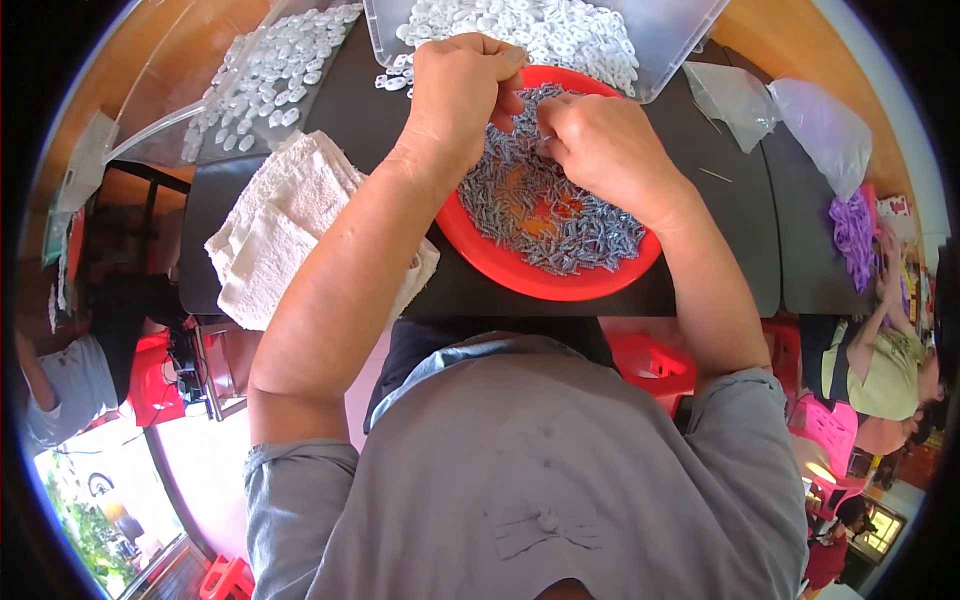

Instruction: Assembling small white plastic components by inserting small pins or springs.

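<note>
A round red basin (500, 272) holds a heap of small grey screw-like pieces (590, 235), with its orange-red bottom showing through in the middle. Above the basin's far left part is my left hand (465, 85), its fingers curled and thumb pressed to them; whatever is in the pinch is too small to name. My right hand (605, 150) reaches over the right side of the heap, fingers bent down at the grey pieces. Those fingertips are mostly hidden, and I cannot make out what they hold. Behind the basin stands a clear plastic bin (668, 75) full of small white plastic parts (520, 28).
Left of the basin lies a folded white towel (290, 220) on the dark table (725, 235). More white oval parts (270, 75) lie in clear plastic at far left. Clear bags (820, 130), purple plastic (852, 240) and thin sticks (716, 175) are at right. Other people sit on both sides.
</note>
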A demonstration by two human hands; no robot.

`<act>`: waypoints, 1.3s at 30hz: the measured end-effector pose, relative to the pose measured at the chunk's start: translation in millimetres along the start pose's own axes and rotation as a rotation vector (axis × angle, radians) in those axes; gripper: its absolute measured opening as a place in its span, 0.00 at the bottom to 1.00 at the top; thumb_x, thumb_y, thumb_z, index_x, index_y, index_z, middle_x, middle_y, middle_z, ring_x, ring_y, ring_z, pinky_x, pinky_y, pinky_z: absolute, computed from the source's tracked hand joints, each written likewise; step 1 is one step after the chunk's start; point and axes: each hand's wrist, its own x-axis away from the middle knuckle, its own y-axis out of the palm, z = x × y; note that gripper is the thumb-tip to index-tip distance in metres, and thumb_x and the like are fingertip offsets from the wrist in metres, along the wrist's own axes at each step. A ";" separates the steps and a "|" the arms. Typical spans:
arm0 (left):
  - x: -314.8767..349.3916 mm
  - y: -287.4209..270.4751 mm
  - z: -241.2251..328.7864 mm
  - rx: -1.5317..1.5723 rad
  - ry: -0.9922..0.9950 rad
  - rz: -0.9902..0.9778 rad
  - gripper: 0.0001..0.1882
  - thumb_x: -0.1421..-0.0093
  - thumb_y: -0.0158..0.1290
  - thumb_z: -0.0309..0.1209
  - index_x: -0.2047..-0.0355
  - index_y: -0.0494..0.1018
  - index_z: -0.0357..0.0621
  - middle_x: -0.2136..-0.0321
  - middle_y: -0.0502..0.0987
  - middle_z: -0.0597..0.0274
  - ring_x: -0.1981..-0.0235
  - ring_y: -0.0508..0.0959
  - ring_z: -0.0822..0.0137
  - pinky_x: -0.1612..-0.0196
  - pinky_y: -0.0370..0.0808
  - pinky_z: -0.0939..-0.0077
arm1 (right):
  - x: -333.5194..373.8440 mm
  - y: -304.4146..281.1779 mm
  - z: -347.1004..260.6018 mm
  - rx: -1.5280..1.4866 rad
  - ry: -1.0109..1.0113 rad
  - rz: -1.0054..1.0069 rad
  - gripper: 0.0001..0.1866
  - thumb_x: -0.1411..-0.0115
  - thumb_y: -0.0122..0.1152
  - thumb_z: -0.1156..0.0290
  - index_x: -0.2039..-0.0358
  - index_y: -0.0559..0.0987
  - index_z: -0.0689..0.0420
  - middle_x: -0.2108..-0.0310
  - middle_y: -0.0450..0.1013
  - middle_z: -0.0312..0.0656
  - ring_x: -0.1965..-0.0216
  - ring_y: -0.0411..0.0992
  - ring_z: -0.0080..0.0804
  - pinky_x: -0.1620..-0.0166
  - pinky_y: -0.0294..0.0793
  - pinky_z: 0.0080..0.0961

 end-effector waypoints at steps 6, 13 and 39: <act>0.4 2.9 -0.1 0.072 -0.006 0.000 0.07 0.42 0.55 0.25 0.70 0.76 0.31 0.80 0.74 0.61 0.82 0.73 0.70 0.80 0.68 0.76 | -2.7 -2.4 11.7 -0.370 0.011 0.204 0.05 0.45 0.62 0.72 0.71 0.76 0.59 0.75 0.75 0.42 0.71 0.75 0.38 0.69 0.71 0.34; 7.2 7.4 -2.2 0.060 0.059 -0.112 0.10 0.40 0.53 0.29 0.68 0.76 0.31 0.79 0.74 0.61 0.80 0.73 0.71 0.79 0.68 0.78 | -2.3 -23.7 29.1 -1.274 0.310 0.201 0.09 0.37 0.56 0.73 0.60 0.79 0.64 0.70 0.76 0.36 0.73 0.73 0.22 0.73 0.66 0.15; 18.4 17.0 1.9 0.045 0.141 -0.125 0.10 0.40 0.54 0.31 0.68 0.77 0.34 0.80 0.74 0.63 0.82 0.72 0.74 0.81 0.68 0.81 | 0.0 -34.3 15.7 -1.217 0.210 0.400 0.09 0.40 0.60 0.77 0.59 0.80 0.65 0.72 0.76 0.37 0.74 0.72 0.20 0.72 0.67 0.14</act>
